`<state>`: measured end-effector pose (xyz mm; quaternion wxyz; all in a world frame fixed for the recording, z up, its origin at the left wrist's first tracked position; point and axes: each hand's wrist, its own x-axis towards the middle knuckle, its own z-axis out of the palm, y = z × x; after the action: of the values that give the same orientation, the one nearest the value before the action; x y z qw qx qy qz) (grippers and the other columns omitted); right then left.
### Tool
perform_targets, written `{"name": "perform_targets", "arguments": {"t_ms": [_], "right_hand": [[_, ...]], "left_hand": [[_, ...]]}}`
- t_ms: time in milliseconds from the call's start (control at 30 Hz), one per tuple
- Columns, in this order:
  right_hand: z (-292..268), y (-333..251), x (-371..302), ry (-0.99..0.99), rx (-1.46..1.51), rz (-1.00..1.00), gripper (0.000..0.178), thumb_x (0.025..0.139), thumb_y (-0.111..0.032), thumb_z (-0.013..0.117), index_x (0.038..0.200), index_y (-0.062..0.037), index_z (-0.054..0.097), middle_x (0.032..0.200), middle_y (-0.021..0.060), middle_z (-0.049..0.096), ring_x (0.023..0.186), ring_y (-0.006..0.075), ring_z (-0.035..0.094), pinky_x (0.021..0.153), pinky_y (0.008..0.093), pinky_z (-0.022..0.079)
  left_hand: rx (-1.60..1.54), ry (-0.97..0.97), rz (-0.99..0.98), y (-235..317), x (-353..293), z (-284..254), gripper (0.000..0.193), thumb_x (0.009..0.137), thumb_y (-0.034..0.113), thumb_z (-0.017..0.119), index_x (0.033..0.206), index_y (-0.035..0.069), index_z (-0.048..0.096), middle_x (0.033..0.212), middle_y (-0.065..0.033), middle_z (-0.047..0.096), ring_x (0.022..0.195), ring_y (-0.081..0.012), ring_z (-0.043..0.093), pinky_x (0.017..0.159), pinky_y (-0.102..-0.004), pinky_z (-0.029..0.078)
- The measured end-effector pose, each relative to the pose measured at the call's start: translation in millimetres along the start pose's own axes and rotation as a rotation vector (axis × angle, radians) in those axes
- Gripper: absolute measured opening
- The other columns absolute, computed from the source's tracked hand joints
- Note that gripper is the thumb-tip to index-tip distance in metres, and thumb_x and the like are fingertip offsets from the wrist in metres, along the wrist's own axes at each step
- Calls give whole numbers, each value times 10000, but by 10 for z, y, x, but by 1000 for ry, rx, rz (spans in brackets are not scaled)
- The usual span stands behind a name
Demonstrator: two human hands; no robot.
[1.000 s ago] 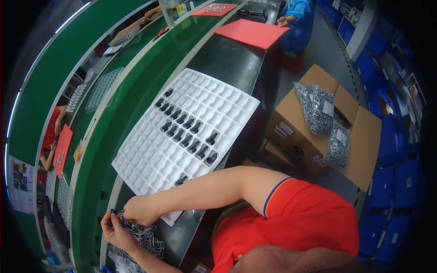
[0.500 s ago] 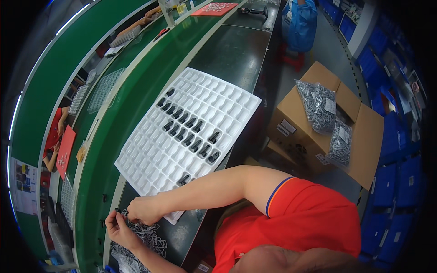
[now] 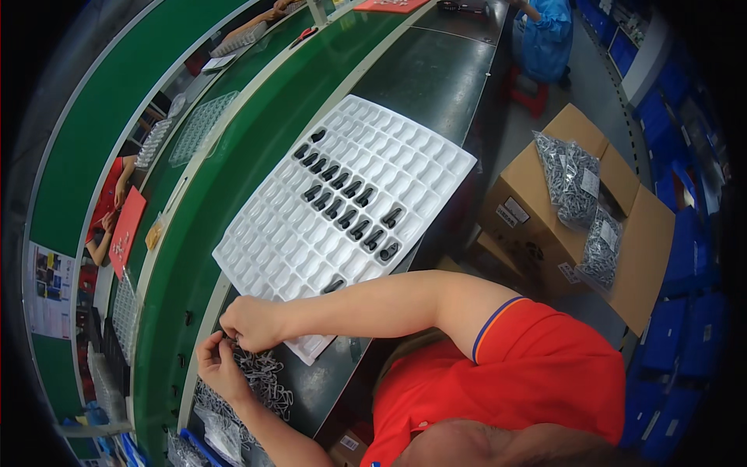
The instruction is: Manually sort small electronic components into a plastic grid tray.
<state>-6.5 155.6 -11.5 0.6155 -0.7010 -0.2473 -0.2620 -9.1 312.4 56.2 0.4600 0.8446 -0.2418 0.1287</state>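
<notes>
One dark part [image 3: 224, 335], pinched by left hand [image 3: 221, 369], could drop among metal clips [image 3: 268, 387] if bumped; curled right hand [image 3: 257, 321], contents hidden.

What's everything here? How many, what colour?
Bench: one, dark green, centre
Tray: one, white, on bench
Small pieces: over twelve, black, in tray
Clips: many, grey, on bench
Curved strips: several, green, left
Boxes: at least two, brown, right
Bags: at least two, clear, on box
Mats: two, red, left and top
Bins: many, blue, far right
Other people: some, blue or red clothes, farther off
Shirt: one, red, lower right
Left hand: one, bare, near clips
Right hand: one, bare, beside it
</notes>
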Motion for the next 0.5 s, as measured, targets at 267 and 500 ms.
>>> {"name": "perform_targets", "arguments": {"t_ms": [267, 500], "right_hand": [[-5, -47, 106, 125, 535, 186, 80, 657, -21, 673, 723, 13, 644, 709, 182, 667, 669, 291, 669, 586, 381, 516], [3, 13, 124, 107, 24, -143, 104, 715, -90, 677, 759, 2, 658, 773, 203, 674, 766, 370, 670, 697, 423, 533]], "left_hand": [[-10, -41, -65, 122, -80, -52, 125, 957, 43, 603, 1040, -42, 643, 935, -60, 654, 793, -102, 601, 741, -238, 498], [337, -91, 39, 82, -15, -95, 135, 959, 61, 608, 1034, -46, 643, 877, -31, 630, 793, -106, 602, 720, -231, 483]]}}
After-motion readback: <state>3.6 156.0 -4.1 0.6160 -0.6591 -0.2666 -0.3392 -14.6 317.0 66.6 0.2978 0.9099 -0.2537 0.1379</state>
